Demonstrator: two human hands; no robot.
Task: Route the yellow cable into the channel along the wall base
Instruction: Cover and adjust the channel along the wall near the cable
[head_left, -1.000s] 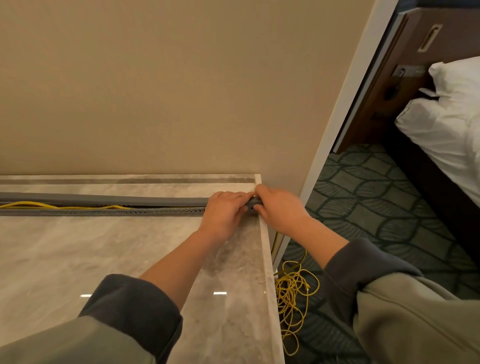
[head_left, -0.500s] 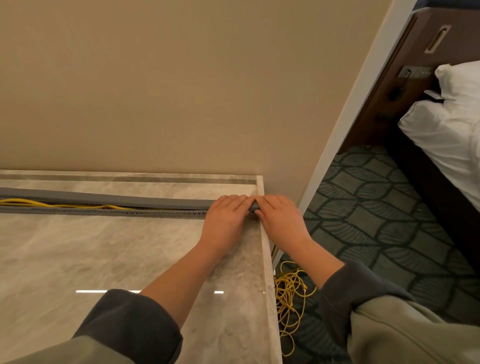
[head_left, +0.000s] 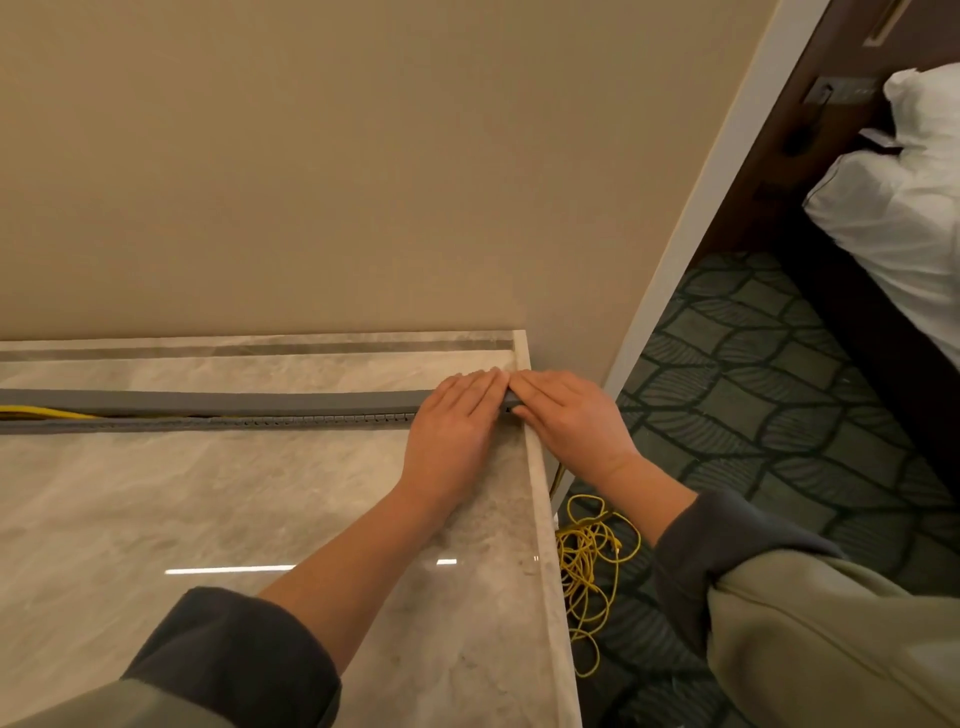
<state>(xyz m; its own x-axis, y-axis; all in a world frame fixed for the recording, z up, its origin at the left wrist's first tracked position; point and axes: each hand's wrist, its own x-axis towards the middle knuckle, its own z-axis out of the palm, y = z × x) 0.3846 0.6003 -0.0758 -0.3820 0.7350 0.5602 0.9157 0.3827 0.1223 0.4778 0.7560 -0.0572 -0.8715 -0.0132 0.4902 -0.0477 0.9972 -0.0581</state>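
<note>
Head view. Pressing down flat on the right end of the grey channel (head_left: 260, 408) with left hand (head_left: 457, 421) and right hand (head_left: 566, 415). Fingers straight, fingertips nearly meeting, both hands open, gripping nothing. Channel laid on the marble slab (head_left: 208, 509), parallel to the beige wall (head_left: 363, 182), near its base. Thin yellow cable (head_left: 47, 413) showing in the channel's slot only at far left, hidden further right. Rest of it dropped off the slab's right edge, tangled in loose loops on the green patterned carpet (head_left: 779, 389).

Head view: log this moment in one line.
left hand flat on channel end | right hand flat at same end | yellow cable coiled on carpet
</note>
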